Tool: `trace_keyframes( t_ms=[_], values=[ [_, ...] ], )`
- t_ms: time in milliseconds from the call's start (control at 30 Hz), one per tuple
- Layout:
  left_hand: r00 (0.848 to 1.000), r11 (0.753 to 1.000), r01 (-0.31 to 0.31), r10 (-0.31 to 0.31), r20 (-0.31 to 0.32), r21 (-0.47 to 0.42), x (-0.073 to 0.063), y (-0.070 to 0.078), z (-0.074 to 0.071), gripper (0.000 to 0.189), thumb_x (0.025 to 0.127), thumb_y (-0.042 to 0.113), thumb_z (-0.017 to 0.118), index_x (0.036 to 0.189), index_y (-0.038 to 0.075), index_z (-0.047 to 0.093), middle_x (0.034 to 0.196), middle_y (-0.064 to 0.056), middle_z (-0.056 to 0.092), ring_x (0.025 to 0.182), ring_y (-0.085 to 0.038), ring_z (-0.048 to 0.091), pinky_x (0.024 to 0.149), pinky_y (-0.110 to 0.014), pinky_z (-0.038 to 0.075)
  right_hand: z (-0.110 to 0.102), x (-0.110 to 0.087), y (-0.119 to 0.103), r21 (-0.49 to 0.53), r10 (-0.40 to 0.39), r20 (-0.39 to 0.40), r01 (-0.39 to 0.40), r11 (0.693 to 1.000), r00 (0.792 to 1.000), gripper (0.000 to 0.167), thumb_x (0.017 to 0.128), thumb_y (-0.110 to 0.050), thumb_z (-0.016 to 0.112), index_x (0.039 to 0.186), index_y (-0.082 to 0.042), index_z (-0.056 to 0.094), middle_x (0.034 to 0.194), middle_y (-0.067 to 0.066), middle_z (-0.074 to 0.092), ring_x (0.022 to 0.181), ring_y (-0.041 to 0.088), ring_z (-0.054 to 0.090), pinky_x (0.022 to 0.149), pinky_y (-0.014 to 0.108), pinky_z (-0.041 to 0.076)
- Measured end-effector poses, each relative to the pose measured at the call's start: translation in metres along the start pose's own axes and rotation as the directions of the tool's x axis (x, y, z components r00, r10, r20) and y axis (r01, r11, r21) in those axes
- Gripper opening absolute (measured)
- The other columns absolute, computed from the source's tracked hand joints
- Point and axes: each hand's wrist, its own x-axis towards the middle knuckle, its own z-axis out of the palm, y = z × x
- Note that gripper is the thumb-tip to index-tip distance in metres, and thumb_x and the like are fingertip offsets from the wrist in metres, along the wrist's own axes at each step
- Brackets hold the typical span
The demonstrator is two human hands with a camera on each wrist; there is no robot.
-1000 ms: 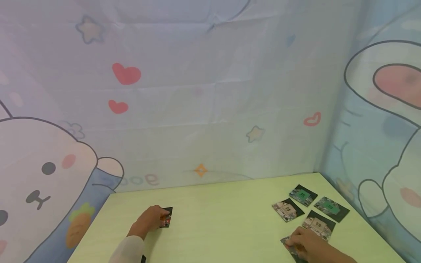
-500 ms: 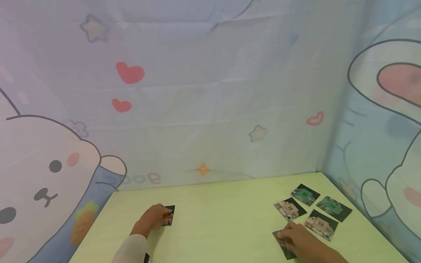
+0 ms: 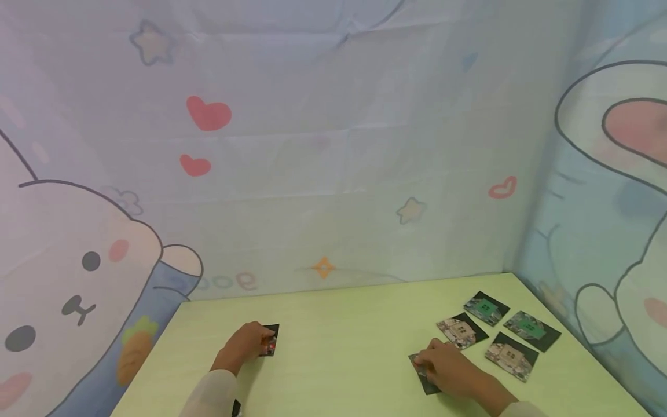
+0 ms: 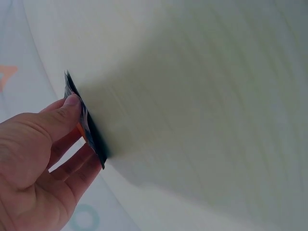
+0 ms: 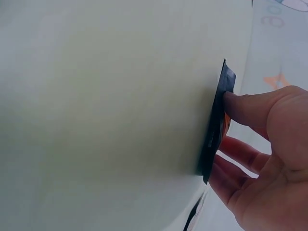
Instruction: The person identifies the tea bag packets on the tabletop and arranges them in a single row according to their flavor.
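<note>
left hand (image 3: 244,346): dark packet (image 4: 96,137) was pinched | right hand (image 3: 452,369): second dark packet (image 5: 215,122) was pinched | light pressure seemed safest against creasing

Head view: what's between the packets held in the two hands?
In the head view, only a bare stretch of yellow-green tabletop lies between the left-held packet and the right-held packet.

Soft, diffuse light in the head view, dimmer wrist views, broad soft-edged shadows across the tabletop (image 4: 207,115)
</note>
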Motion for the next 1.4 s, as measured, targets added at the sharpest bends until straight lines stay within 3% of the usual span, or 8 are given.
trace_keyframes(
  t_ms=[300, 533, 800, 1033, 1400],
  values=[
    [1.000, 1.000, 0.011, -0.011, 0.001, -0.022, -0.001, 0.003, 0.000, 0.039, 0.088, 0.000, 0.075, 0.126, 0.004, 0.072, 0.118, -0.019, 0.070, 0.109, -0.038, 0.067, 0.086, -0.046, 0.057, 0.010, 0.028, -0.022, -0.038, 0.040, -0.028, -0.041, 0.998, 0.999, 0.023, 0.090, -0.010, 0.075, 0.112, -0.018, 0.077, 0.101, -0.003, 0.061, 0.087, 0.014, 0.051, 0.071, 0.027, 0.043],
    [1.000, 0.998, 0.026, -0.026, 0.006, -0.050, -0.002, 0.003, -0.001, 0.037, 0.089, -0.002, 0.073, 0.125, 0.004, 0.073, 0.117, -0.018, 0.072, 0.108, -0.036, 0.069, 0.082, -0.043, 0.056, 0.019, 0.053, -0.035, -0.079, -0.017, -0.039, 0.014, 0.997, 0.999, 0.024, 0.092, -0.011, 0.072, 0.114, -0.015, 0.079, 0.101, -0.001, 0.068, 0.091, 0.016, 0.056, 0.078, 0.036, 0.044],
    [1.000, 0.999, -0.006, 0.006, 0.006, -0.046, -0.003, 0.000, -0.004, 0.040, 0.086, 0.002, 0.078, 0.125, 0.002, 0.073, 0.112, -0.015, 0.072, 0.112, -0.038, 0.066, 0.095, -0.051, 0.055, 0.030, 0.075, -0.045, -0.112, -0.078, -0.045, 0.072, 0.991, 0.996, 0.024, 0.093, -0.009, 0.068, 0.114, -0.015, 0.079, 0.101, -0.001, 0.075, 0.094, 0.017, 0.057, 0.080, 0.039, 0.042],
    [1.000, 0.998, 0.008, -0.009, -0.022, -0.067, 0.000, -0.005, 0.000, 0.042, 0.085, 0.006, 0.080, 0.126, 0.005, 0.072, 0.122, -0.021, 0.065, 0.114, -0.041, 0.062, 0.101, -0.054, 0.051, 0.036, 0.096, -0.062, -0.088, -0.081, -0.062, 0.075, 0.993, 0.995, 0.029, 0.092, -0.005, 0.065, 0.117, -0.011, 0.078, 0.104, 0.006, 0.076, 0.097, 0.024, 0.059, 0.085, 0.049, 0.045],
    [0.997, 0.972, 0.072, -0.075, -0.006, -0.224, -0.006, -0.010, 0.001, 0.046, 0.087, 0.005, 0.078, 0.132, 0.008, 0.069, 0.132, -0.021, 0.058, 0.121, -0.047, 0.056, 0.103, -0.060, 0.048, 0.055, 0.127, -0.080, 0.008, 0.009, -0.038, -0.008, 1.000, 0.999, 0.030, 0.094, -0.009, 0.064, 0.121, -0.010, 0.075, 0.110, 0.011, 0.069, 0.105, 0.027, 0.055, 0.093, 0.051, 0.041]
  ],
)
